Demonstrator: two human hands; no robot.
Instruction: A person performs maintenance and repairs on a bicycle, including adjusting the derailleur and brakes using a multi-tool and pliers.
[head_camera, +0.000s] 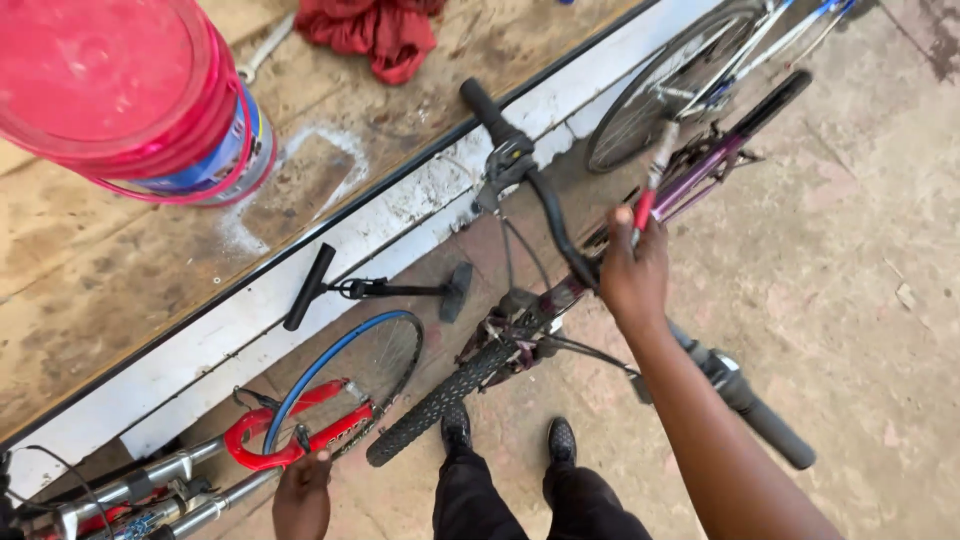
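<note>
bucket: red (120, 90), on the wooden counter (120, 270)
cloth: red rag (375, 30), crumpled beside a wrench (265, 45)
floor pump: black (380, 288), lying flat

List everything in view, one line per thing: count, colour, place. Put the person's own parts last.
Bucket: one, red, on the wooden table top left.
Cloth: one, red, on the table at the top edge.
Wrench: one, metal, on the table beside the bucket.
Floor pump: one, black, lying by the white table edge.
Bicycle: one, purple frame, black handlebar, centre.
Fork: one, red, with a blue-rimmed wheel, lower left.
Second wheel: one, silver, top right.
Screwdriver: one, red handle, above the frame.
Shoes: two, black, bottom centre.
Left hand: touching the red fork.
Right hand: gripping the screwdriver.
</note>
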